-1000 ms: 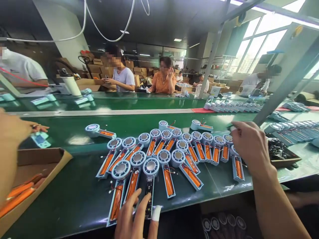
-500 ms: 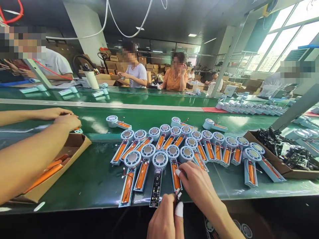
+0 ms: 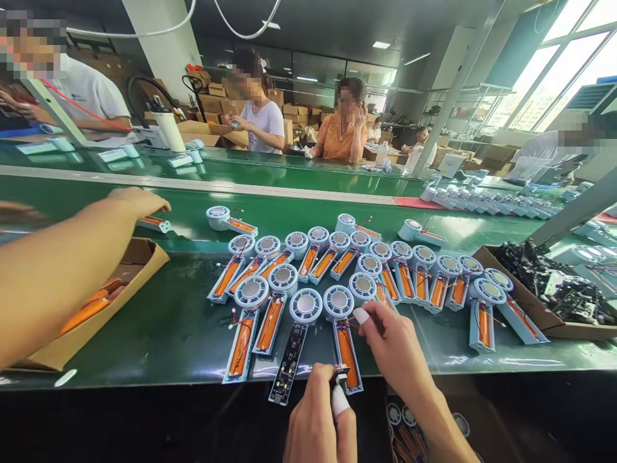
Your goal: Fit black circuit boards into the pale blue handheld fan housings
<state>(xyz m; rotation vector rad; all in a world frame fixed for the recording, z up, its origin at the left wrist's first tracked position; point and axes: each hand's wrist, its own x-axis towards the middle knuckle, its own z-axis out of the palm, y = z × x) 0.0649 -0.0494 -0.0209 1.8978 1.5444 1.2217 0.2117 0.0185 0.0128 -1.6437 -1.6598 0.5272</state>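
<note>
Two bare hands meet over one light-blue unit (image 3: 344,341) at the near edge of the bench (image 3: 183,321).
The left hand (image 3: 321,411) pinches one small dark board (image 3: 340,375), mostly hidden by its fingers; the right hand (image 3: 396,344) bends its fingertips close together by that unit, and I can't tell whether they grip anything. Just left lies one black-faced unit (image 3: 293,350). Two cardboard boxes flank the rest: the left box (image 3: 135,283), partly behind another person's forearm (image 3: 72,263), and the right box (image 3: 578,329).

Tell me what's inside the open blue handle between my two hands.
An orange battery, with thin wires at its upper end. The battery hides whatever lies beneath; the circuit board in your left hand covers part of one edge.
</note>
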